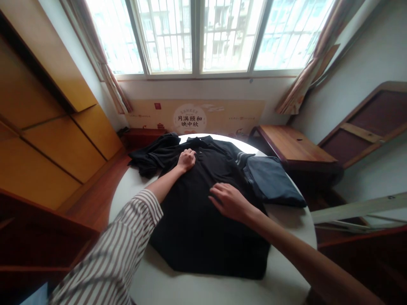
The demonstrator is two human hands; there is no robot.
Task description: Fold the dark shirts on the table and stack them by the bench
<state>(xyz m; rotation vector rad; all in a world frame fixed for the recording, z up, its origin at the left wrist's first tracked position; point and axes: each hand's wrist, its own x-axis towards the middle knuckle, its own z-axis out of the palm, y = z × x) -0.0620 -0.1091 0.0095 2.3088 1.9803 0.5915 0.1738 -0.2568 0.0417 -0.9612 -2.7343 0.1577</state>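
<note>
A black polo shirt [210, 237] lies spread front side up, its collar at the far end and its hem towards me. White stripes show on the right sleeve cuff. My left hand [186, 160] is closed at the upper chest, left of the buttons, with its curled fingers on the shirt's cloth. Over the middle of the shirt is my right hand [226, 201], its fingers loosely bent and apart, with nothing in them. Whether its fingertips touch the cloth is hard to see.
The shirt lies on a round white table [152, 281]. To its right is a folded dark blue-grey garment [275, 180]; at the far left lies a heap of black clothing [154, 154]. A wooden desk [297, 144] stands beyond the table, below the window [222, 38].
</note>
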